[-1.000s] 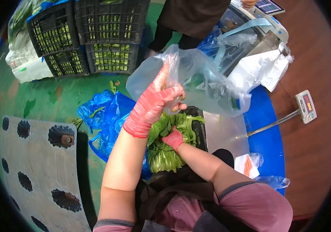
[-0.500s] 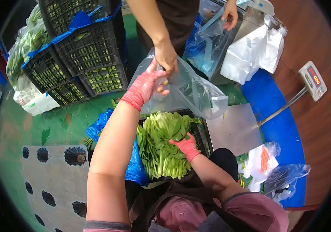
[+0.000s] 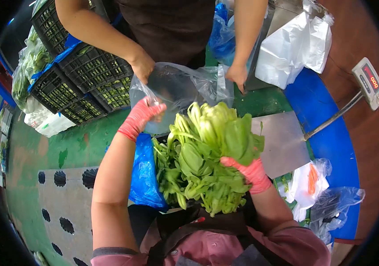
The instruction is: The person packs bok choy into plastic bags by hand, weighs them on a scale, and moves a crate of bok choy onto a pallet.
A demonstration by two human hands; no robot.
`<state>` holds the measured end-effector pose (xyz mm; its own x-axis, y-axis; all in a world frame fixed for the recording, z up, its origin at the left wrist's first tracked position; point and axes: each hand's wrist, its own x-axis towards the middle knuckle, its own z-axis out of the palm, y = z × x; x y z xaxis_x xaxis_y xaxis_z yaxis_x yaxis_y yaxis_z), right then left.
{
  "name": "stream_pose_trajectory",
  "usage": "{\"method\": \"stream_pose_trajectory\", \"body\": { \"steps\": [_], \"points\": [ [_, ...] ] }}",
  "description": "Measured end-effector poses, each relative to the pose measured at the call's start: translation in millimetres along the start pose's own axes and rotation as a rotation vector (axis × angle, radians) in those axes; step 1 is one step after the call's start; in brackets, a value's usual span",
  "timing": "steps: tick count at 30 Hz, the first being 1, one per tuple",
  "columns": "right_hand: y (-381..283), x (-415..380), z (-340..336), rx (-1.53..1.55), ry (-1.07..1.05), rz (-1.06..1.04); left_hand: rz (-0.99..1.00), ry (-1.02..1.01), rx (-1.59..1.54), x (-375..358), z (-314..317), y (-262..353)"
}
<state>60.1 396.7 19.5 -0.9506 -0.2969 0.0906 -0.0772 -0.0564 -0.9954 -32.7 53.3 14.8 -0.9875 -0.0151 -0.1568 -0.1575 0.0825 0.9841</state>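
Note:
My right hand (image 3: 250,174), in a pinkish-red glove, grips a large bunch of leafy greens (image 3: 220,146), its pale stems pointing up and away from me. The bunch is lifted over the crate, where more greens (image 3: 165,175) lie. My left hand (image 3: 143,117), gloved alike, is closed on the near left edge of a clear plastic bag (image 3: 171,84). Across from me a co-worker's left-side hand (image 3: 143,65) and right-side hand (image 3: 238,76) hold the bag spread. The stem ends are just in front of the bag's near side.
A scale has a metal plate (image 3: 282,142) and a display (image 3: 370,83) on the right. Black crates (image 3: 72,75) of greens are stacked at the upper left. A blue bag (image 3: 147,173) hangs beside my crate. White plastic bags (image 3: 282,51) lie at the upper right.
My right hand has lifted the greens up from the crate and turned them stems-away. The co-worker's second hand has come onto the bag, which is now spread wider. My left hand has drawn nearer me.

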Motion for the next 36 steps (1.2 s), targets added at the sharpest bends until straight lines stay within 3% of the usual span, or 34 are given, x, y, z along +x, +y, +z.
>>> {"method": "stream_pose_trajectory", "body": {
  "steps": [2,4,5,7,10,11,13,18,20,22,26,28,29,31,34,35,36],
  "points": [
    [-18,3,-3,0.416,-0.01,0.181,0.128,-0.118,0.143,-3,-8,-28],
    [-28,10,2,0.545,-0.018,0.224,-0.015,-0.113,-0.141,-18,-3,-45],
    [-26,15,2,0.727,-0.095,0.381,-0.006,-0.102,-0.145,-30,1,-50],
    [-20,22,7,1.038,-0.28,0.595,0.026,-0.25,-0.806,-51,6,-58],
    [-8,33,52,1.269,-0.546,0.234,0.072,-0.181,-0.87,-71,1,-65],
    [-9,35,54,1.267,-0.556,0.226,0.093,-0.148,-0.902,-76,-2,-66],
    [-11,76,85,1.254,-0.528,0.174,0.136,-0.081,-0.963,-86,-10,-66],
    [11,83,105,1.228,-0.445,0.052,0.23,0.086,-1.121,-114,-24,-76],
    [18,90,100,1.217,-0.399,0.006,0.369,0.512,-0.383,-135,-26,-82],
    [16,118,102,1.199,-0.355,-0.043,0.221,0.495,-0.198,-159,-20,-74],
    [23,150,94,1.168,-0.26,-0.107,0.116,0.379,-0.138,-183,18,-68],
    [100,213,80,1.434,0.17,-0.078,0.096,0.232,-0.333,-196,41,-32],
    [102,213,72,1.431,0.171,-0.066,0.088,0.238,-0.338,-196,49,-19],
    [104,212,55,0.706,0.132,0.353,0.368,0.15,-0.468,-186,56,5],
    [96,218,4,-0.454,0.059,0.839,0.137,0.087,-0.872,-136,66,5],
    [120,247,-35,-0.834,-0.42,0.681,0.159,0.052,-0.926,-124,76,7],
    [54,232,-17,-1.07,-0.352,0.659,0.181,0.016,-0.982,-112,85,10]
  ]
}}
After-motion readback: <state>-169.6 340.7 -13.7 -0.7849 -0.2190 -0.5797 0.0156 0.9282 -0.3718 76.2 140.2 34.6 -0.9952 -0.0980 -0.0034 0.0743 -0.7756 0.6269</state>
